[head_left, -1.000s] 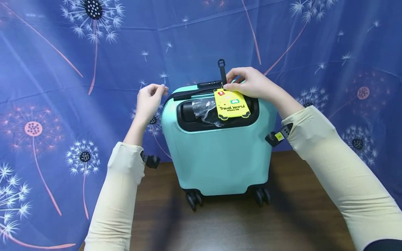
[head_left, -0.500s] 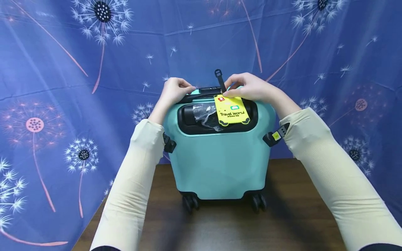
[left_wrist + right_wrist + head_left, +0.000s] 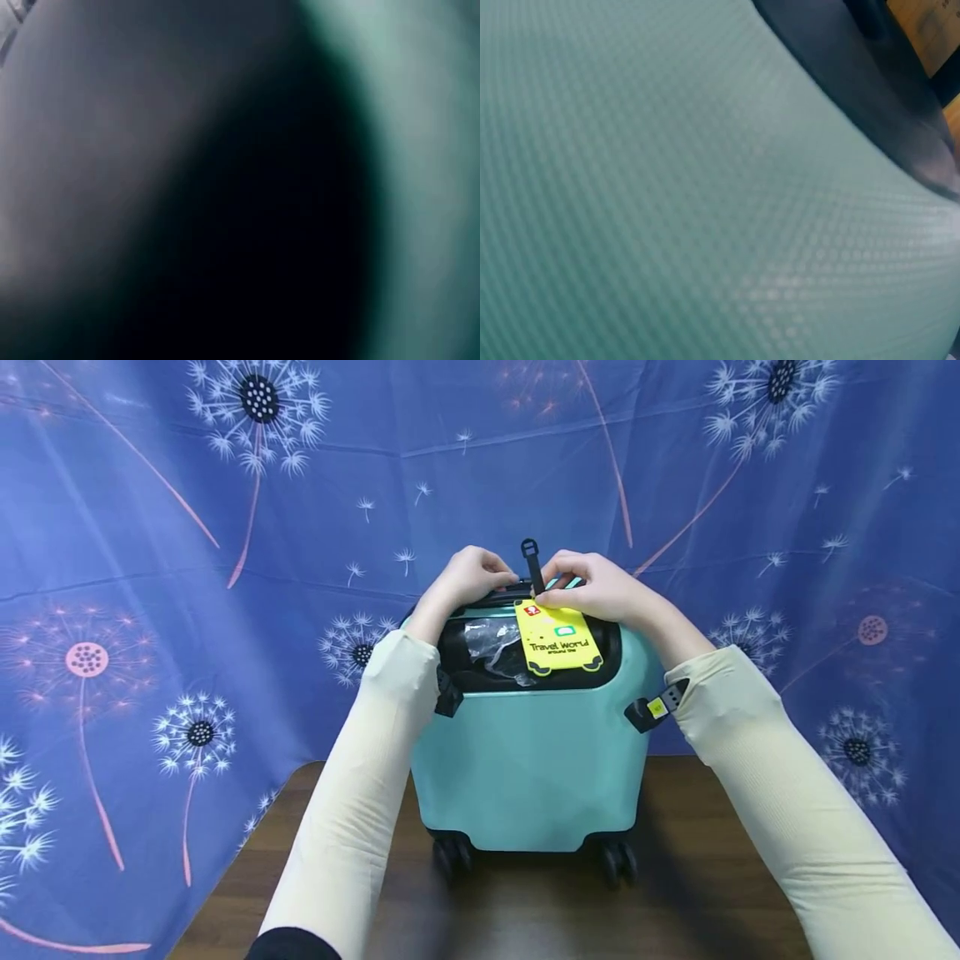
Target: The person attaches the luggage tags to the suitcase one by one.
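Note:
A teal hard-shell suitcase (image 3: 525, 768) stands upright on its black wheels. My right hand (image 3: 600, 585) pinches the top of a yellow luggage tag (image 3: 558, 639), lettered "Travel World", against its black strap (image 3: 532, 560), which sticks up with a buckle end. The tag hangs in front of the recessed front panel. My left hand (image 3: 472, 575) is at the suitcase's top, thumb pointing right, fingertips just left of the strap. I cannot tell whether it grips anything. The left wrist view is a dark blur beside the teal shell (image 3: 427, 180); the right wrist view shows textured shell (image 3: 667, 187).
A brown wooden table (image 3: 525, 918) bears the suitcase. Behind hangs a blue cloth (image 3: 360, 468) printed with dandelions. Crumpled clear plastic (image 3: 491, 639) lies in the black recess (image 3: 465, 672), left of the tag.
My left hand has moved right, from off the suitcase's upper left corner to beside the tag's strap. The right hand keeps its pinch on the tag. The suitcase sits slightly lower in view.

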Action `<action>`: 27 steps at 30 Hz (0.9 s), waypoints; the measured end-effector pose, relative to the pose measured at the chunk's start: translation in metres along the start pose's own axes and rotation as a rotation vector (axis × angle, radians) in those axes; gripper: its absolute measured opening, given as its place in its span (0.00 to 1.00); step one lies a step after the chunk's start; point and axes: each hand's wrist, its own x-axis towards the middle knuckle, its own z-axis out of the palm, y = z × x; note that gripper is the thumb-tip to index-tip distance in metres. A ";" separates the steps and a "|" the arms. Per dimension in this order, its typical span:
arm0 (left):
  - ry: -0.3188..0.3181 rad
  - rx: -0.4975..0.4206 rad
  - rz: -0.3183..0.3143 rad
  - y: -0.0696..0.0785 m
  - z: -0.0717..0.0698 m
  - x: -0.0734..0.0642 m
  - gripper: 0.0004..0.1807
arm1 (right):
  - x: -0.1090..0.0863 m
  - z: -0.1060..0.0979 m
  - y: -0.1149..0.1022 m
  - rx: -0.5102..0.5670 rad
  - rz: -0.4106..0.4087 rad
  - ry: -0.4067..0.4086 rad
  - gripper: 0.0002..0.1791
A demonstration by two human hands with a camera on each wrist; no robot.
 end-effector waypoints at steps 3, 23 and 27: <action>-0.049 -0.014 0.003 -0.001 0.000 0.003 0.15 | -0.001 0.001 0.001 0.011 -0.009 0.002 0.12; -0.205 -0.128 -0.097 0.005 -0.001 0.008 0.17 | -0.006 -0.003 0.004 -0.007 -0.024 0.034 0.13; -0.139 -0.180 -0.033 -0.002 0.004 0.003 0.15 | -0.005 0.000 0.004 -0.003 -0.019 0.048 0.13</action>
